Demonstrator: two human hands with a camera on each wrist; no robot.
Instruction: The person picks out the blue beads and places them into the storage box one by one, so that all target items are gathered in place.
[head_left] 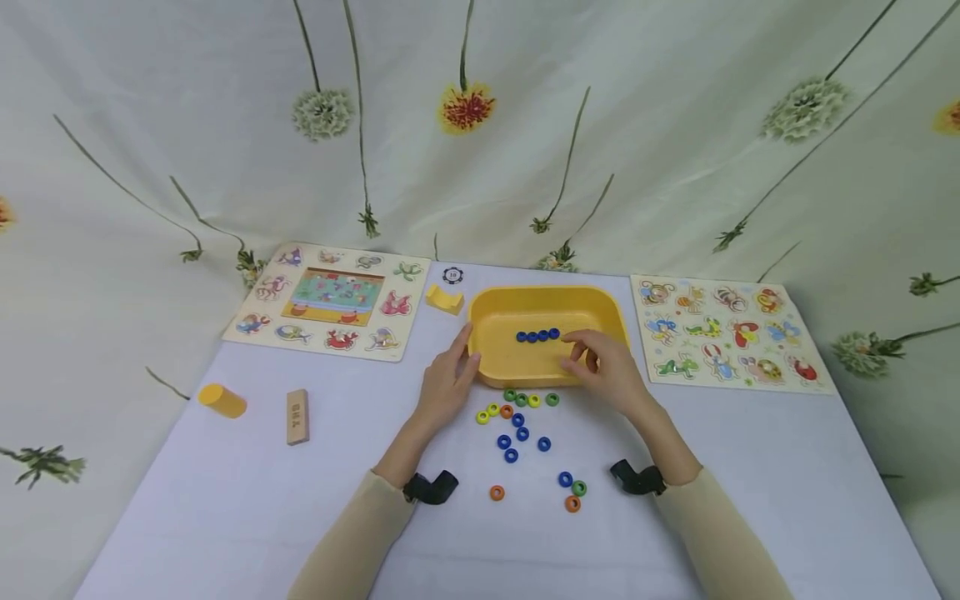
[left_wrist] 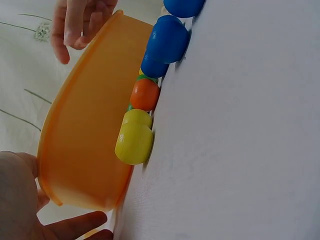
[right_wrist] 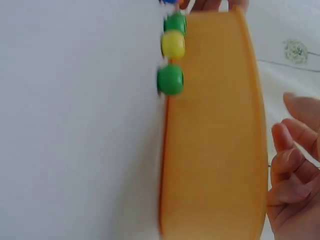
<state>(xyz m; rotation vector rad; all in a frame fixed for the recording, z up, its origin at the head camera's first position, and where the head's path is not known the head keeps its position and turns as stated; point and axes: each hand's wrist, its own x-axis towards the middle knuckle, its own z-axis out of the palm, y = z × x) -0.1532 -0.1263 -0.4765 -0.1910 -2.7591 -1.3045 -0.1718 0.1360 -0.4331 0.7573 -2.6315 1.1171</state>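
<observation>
A yellow tray stands on the table with a row of several blue beads inside it. My left hand rests against the tray's left end, its thumb at the near corner and its fingers along the side. In the left wrist view the fingers lie fairly straight beside the tray wall. Over the tray's right part, my right hand hovers by the end of the blue row. Its index finger and thumb are apart, with nothing between them; the other fingers bend loosely, as the right wrist view shows.
Loose yellow beads, green beads, blue beads and orange beads lie in front of the tray. Animal puzzle boards flank it. A yellow cylinder, wooden block and yellow arch block stand leftward.
</observation>
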